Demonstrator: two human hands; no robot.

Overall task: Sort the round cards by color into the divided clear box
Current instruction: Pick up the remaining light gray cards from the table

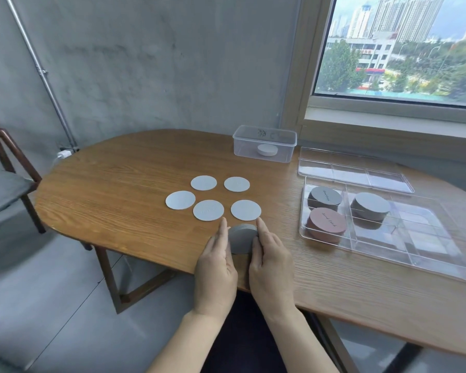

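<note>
A stack of grey round cards [242, 238] stands on the wooden table [119, 184] near its front edge. My left hand [215, 265] presses its left side with straight fingers and my right hand [271, 262] presses its right side. Several single pale cards [207, 210] lie flat just beyond the stack. The divided clear box [404, 243] sits to the right. It holds a dark grey stack [324, 197], a reddish-brown stack [326, 223] and a grey stack [370, 205] in separate compartments.
The box's clear lid [353, 170] lies behind it. A small clear tub [264, 144] holding a white stack [267, 149] stands at the back by the window sill. A chair [8, 181] is at the left, off the table's rounded end.
</note>
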